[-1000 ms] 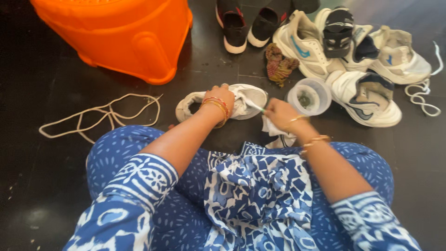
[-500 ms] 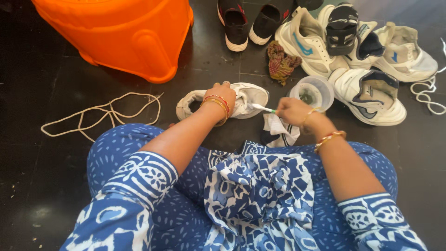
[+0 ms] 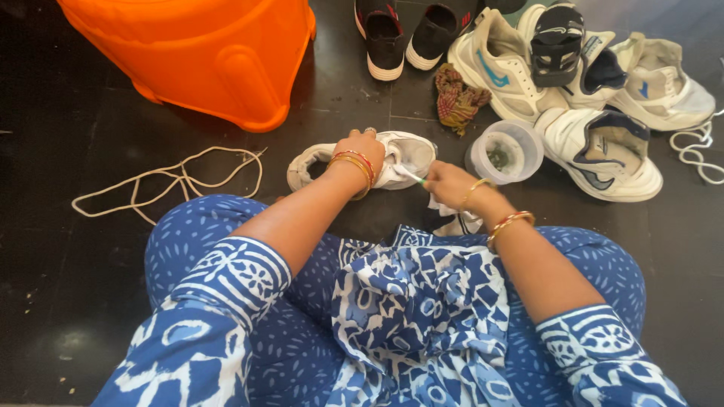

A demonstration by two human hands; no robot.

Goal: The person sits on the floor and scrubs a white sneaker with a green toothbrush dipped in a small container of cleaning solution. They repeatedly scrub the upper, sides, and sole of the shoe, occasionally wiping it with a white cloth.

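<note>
A white sneaker (image 3: 411, 152) lies on its side on the dark floor just beyond my knees. My left hand (image 3: 360, 148) presses down on its middle and grips it. My right hand (image 3: 446, 183) is closed around a small brush (image 3: 411, 175) with a white and green handle, whose head touches the sneaker's side. A white cloth (image 3: 456, 223) lies under my right wrist, mostly hidden. Bangles ring both wrists.
A clear round plastic container (image 3: 505, 151) stands right of the sneaker. Several more shoes (image 3: 603, 154) and a crumpled dark rag (image 3: 457, 99) lie at the back right. A loose beige lace (image 3: 170, 181) is at left, an orange plastic tub (image 3: 196, 53) at upper left.
My right hand has drawn the brush back and forth along the sneaker's side, ending closer to the shoe. My left hand stayed on the sneaker.
</note>
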